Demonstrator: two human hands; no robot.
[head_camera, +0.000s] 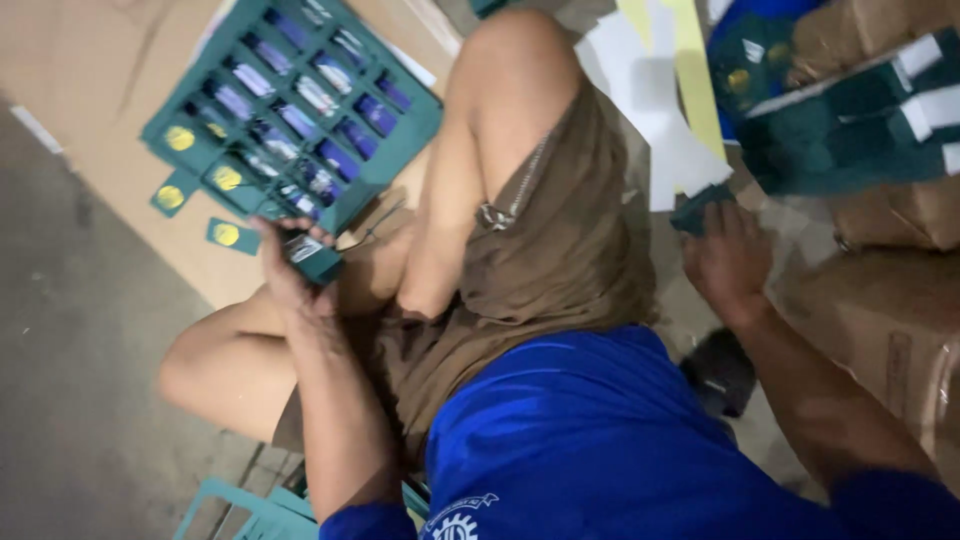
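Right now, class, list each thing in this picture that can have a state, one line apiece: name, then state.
Left hand: closed around a small teal box.
Small teal box: held, resting against the leg.
Right hand: fingers on a dark teal piece.
Dark teal piece: lying on the floor, under the fingertips.
Teal tray: flat on cardboard, most compartments filled.
White strips: loose, piled.

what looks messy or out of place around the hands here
White and yellow paper strips lie in a loose, overlapping heap above the right hand. Small green tags lie scattered beside the green tray, near the left hand, which holds a small green box.
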